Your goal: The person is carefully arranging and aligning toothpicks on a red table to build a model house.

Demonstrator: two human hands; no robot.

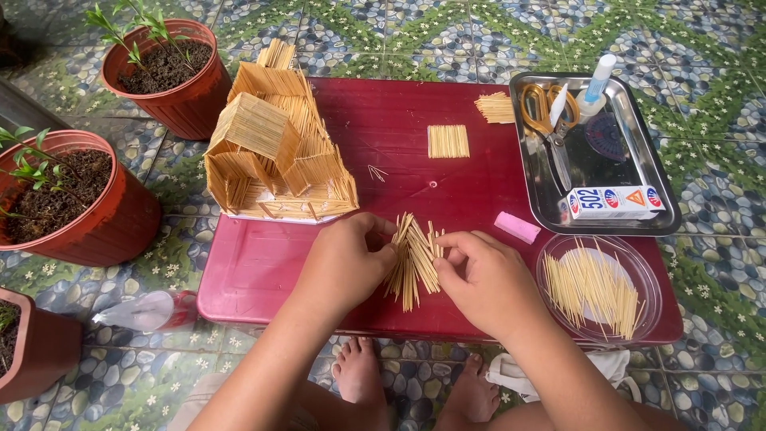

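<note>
A loose bundle of thin wooden sticks [412, 257] lies near the front of a low red table [263, 263]. My left hand [345, 263] grips the bundle's left side. My right hand [485, 275] pinches its right side. Both hands hold the sticks together, fanned and tilted. Behind the left hand stands a model house made of sticks [275, 144].
A clear round dish of sticks [600, 287] sits at the right front. Behind it lies a pink eraser [517, 227] and a metal tray [538, 172] with scissors, a glue tube and a small box. Two flat stick panels lie farther back. Red plant pots stand left.
</note>
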